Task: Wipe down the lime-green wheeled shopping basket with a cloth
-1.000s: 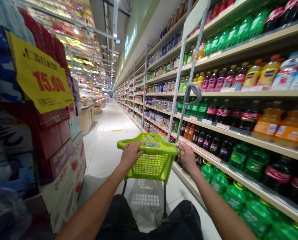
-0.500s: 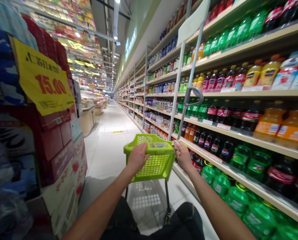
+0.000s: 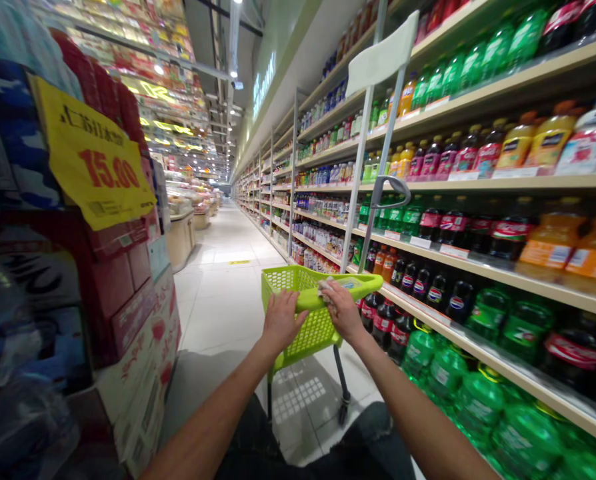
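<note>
A small lime-green shopping cart [image 3: 303,333] with a perforated plastic basket stands in front of my knees, turned at an angle. My left hand [image 3: 282,320] is closed over the left part of its handle bar [image 3: 365,288], the thumb on the near side. My right hand [image 3: 342,310] is closed on a crumpled whitish cloth or tissue [image 3: 324,287], pressed to the handle near its middle. Beside that hand a label [image 3: 348,283] shows on the handle. The undersides of both hands' grips are hidden.
Shelves of soft drink bottles [image 3: 461,300] line the right side. A metal pole with a grey handle loop [image 3: 393,190] and a white panel [image 3: 383,60] stands before them. Stacked cartons with a yellow price sign [image 3: 95,163] rise at left. A tiled aisle [image 3: 218,287] runs ahead.
The cart has swung round, its handle's right end now reaching farther right. My right hand has slid left along the handle with the cloth, closer to my left hand, which still grips the bar.
</note>
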`<action>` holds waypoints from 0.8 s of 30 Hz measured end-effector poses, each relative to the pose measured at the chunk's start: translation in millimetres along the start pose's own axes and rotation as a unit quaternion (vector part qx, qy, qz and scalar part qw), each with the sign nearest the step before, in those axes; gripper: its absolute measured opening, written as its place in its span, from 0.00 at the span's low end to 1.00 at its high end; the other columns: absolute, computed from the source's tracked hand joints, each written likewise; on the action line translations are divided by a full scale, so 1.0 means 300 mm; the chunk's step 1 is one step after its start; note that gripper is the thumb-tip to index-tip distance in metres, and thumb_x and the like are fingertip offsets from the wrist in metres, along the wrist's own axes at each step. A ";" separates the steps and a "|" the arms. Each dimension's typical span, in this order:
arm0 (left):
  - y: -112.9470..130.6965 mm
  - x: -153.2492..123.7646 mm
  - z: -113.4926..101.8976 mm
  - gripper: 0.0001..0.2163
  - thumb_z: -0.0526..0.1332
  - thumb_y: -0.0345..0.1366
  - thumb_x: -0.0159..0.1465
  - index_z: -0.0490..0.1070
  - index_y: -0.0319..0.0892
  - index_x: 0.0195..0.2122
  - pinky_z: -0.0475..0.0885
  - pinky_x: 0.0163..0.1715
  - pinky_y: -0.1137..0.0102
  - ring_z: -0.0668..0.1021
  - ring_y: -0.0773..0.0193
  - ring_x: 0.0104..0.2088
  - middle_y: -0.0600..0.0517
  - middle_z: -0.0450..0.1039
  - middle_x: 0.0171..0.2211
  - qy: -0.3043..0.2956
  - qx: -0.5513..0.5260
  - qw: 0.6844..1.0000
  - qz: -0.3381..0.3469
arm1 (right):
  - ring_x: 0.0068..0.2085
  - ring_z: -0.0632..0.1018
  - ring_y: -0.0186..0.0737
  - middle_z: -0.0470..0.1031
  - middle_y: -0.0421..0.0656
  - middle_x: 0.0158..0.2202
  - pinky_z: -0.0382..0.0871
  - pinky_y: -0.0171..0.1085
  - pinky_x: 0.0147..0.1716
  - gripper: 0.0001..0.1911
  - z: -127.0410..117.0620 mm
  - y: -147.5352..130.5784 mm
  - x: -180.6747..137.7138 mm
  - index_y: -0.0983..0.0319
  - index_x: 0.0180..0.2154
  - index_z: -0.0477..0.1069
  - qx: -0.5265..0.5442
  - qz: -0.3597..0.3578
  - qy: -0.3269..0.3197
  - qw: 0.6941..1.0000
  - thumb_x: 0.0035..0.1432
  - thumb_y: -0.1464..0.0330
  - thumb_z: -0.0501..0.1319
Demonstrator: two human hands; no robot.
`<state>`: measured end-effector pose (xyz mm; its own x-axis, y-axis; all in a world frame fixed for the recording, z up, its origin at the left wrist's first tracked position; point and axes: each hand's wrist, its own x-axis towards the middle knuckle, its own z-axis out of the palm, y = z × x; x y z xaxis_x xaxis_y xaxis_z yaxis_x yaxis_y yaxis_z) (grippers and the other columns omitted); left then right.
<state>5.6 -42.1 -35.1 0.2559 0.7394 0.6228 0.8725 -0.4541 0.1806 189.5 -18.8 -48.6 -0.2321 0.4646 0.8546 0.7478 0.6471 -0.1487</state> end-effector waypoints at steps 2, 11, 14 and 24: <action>0.006 -0.003 0.003 0.20 0.54 0.39 0.59 0.60 0.38 0.51 0.52 0.57 0.54 0.63 0.56 0.56 0.44 0.65 0.53 -0.027 -0.029 0.999 0.023 | 0.55 0.64 0.44 0.67 0.48 0.51 0.57 0.51 0.54 0.19 -0.030 0.065 -0.011 0.62 0.44 0.68 -0.016 0.059 0.034 0.998 0.50 0.74 0.50; 0.117 -0.012 0.116 0.28 0.55 0.38 0.57 0.50 0.35 0.57 0.51 0.57 0.54 0.55 0.54 0.60 0.41 0.54 0.59 -0.060 -0.059 0.996 -0.037 | 0.56 0.64 0.41 0.67 0.46 0.52 0.57 0.47 0.56 0.19 -0.047 -0.007 -0.078 0.61 0.44 0.69 0.020 0.059 0.050 0.997 0.50 0.75 0.49; 0.174 -0.010 0.114 0.27 0.55 0.36 0.56 0.52 0.34 0.57 0.50 0.57 0.55 0.57 0.54 0.59 0.41 0.55 0.58 -0.069 -0.049 0.996 -0.021 | 0.54 0.66 0.42 0.70 0.47 0.49 0.59 0.46 0.54 0.17 -0.082 0.015 -0.085 0.62 0.42 0.70 0.015 0.071 0.051 0.996 0.52 0.72 0.49; 0.085 0.045 0.214 0.33 0.53 0.33 0.52 0.45 0.36 0.60 0.47 0.58 0.54 0.51 0.56 0.61 0.45 0.47 0.62 -0.189 -0.011 0.981 -0.046 | 0.48 0.72 0.44 0.73 0.48 0.44 0.64 0.48 0.49 0.16 -0.243 0.245 -0.117 0.62 0.38 0.71 -0.030 0.189 0.090 0.977 0.54 0.66 0.48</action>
<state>57.9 -11.7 -71.1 0.3165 0.9072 0.2773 0.8909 -0.3846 0.2417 298.0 -31.8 -53.3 0.1768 0.5471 0.8182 0.7954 0.4102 -0.4462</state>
